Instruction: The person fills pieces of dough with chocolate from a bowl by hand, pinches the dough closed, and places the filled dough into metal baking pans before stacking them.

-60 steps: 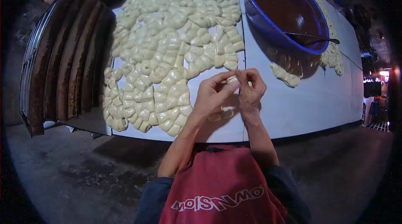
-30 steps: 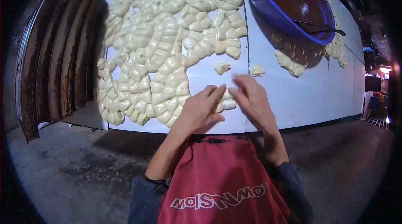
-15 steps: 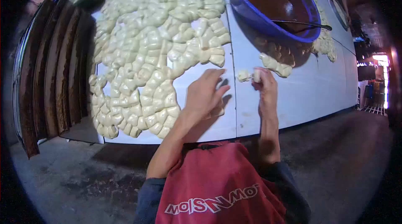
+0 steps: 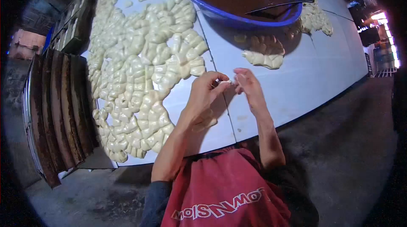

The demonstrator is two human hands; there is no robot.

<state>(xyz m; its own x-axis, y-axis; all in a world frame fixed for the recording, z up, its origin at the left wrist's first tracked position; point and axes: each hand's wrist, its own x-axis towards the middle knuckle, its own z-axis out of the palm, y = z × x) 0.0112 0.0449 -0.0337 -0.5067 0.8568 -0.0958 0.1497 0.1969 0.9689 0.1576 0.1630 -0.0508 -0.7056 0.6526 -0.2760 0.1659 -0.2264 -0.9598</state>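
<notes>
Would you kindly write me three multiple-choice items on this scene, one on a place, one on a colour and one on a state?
1. Where does the spoon lie?
A. On the floor
B. In the bowl
C. On the red shirt

2. What colour is the bowl?
A. Blue
B. Green
C. Yellow

3. How is the small dough piece placed?
A. Lying on the floor
B. Sunk in the bowl
C. Pinched between the left hand and the right hand

Answers:
1. B, as the spoon's handle rests across the rim with its end in the brown filling.
2. A, as its rim and outer wall are plainly blue.
3. C, as fingertips of both hands meet on it above the table.
</notes>
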